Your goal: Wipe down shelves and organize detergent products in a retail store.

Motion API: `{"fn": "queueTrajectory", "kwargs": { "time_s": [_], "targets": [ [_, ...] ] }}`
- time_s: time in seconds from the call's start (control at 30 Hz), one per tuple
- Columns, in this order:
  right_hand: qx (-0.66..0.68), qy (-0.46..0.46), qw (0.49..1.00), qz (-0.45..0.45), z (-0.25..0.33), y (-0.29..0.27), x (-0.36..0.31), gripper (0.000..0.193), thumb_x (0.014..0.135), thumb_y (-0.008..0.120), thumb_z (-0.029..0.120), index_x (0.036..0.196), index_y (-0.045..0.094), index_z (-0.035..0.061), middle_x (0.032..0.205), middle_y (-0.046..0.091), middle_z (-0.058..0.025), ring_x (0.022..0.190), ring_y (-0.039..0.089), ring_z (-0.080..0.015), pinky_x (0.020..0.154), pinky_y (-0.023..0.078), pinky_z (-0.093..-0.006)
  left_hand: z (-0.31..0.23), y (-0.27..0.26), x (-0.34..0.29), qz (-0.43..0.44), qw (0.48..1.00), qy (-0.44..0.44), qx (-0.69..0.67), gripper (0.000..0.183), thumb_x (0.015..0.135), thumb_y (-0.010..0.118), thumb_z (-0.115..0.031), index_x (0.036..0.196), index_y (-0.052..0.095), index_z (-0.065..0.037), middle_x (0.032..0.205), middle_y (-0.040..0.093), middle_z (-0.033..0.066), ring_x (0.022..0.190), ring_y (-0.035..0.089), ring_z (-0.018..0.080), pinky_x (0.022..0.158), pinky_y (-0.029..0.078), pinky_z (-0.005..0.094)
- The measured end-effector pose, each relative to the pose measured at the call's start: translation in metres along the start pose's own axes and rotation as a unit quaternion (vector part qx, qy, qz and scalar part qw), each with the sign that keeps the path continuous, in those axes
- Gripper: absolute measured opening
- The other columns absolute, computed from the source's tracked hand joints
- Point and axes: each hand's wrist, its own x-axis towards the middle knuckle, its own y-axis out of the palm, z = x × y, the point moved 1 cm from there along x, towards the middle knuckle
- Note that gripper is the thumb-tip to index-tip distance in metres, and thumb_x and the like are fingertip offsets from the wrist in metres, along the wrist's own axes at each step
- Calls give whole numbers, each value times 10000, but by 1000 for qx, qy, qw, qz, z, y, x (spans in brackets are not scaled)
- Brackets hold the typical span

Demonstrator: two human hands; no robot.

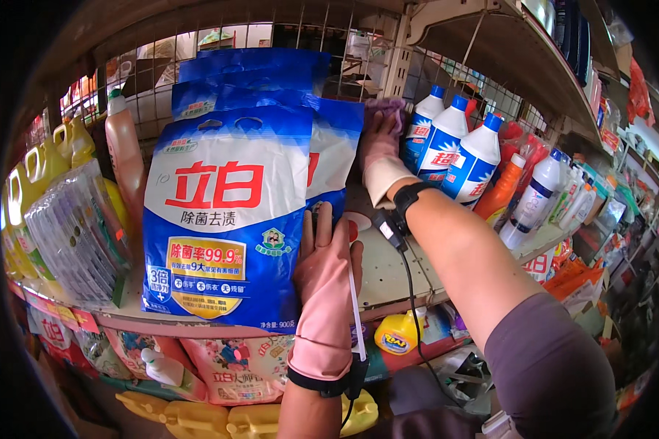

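Blue and white laundry powder bags (220, 157) stand in a row, one behind another, on the shelf. Against the right side of the front bags rests my left hand (326, 274), in a pink glove, its fingers stretched up along them; part of the thumb side shows. My right hand (382, 150), gloved in the same pink, reaches deep to the back of the shelf. It presses a purple cloth (388, 113) near the metal upright, its fingertips partly hidden in the cloth. Just right of it stand blue and white bottles (447, 143) with blue caps.
An orange bottle (501, 189) and a white bottle (538, 194) continue the row to the right. Left are a pink bottle (124, 143), packaged brushes (80, 227) and yellow jugs (40, 164). A black cable (411, 293) hangs past the shelf edge. More bags (234, 362) sit below.
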Motion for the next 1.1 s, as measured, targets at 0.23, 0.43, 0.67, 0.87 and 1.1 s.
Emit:
{"fn": "queueTrajectory", "kwargs": {
  "time_s": [0.23,0.43,0.67,0.87,1.1],
  "targets": [
    [-174,-215,878,392,47,-2,-62,798,817,615,252,1462,243,-36,1519,81,-322,1373,39,-565,1057,153,-700,4,-9,-3,-25,999,-8,-30,363,848,593,-237,1179,591,-87,1342,489,211,1240,436,438,1042,342,471],
    [15,-187,931,314,-16,-36,-60,346,666,710,91,1007,715,31,1120,655,-199,1053,638,-326,874,534,-390,-3,3,2,-36,999,-10,-39,335,850,588,-227,1157,603,-94,1299,525,213,1220,452,434,1040,347,466],
    [201,-36,974,96,-44,-75,52,252,803,620,239,956,699,55,992,669,-215,955,647,-384,801,539,-454,-6,2,1,-14,1000,-12,-23,360,835,632,-252,1162,612,-103,1346,496,193,1236,445,435,1028,375,482],
    [257,-120,948,-141,-19,-152,106,794,788,695,315,1454,306,123,1503,243,-216,1272,436,-401,1069,379,-392,-1,2,-1,15,1000,-16,4,396,849,612,-257,1224,585,-134,1391,456,181,1267,412,441,1051,347,495],
    [219,-152,961,-73,-5,-122,85,658,845,660,178,1435,373,243,1470,345,-143,1278,448,-373,1056,384,-442,-7,1,2,12,1000,-9,7,370,842,621,-249,1180,609,-100,1394,451,177,1257,424,429,1041,350,491]
  ]
}}
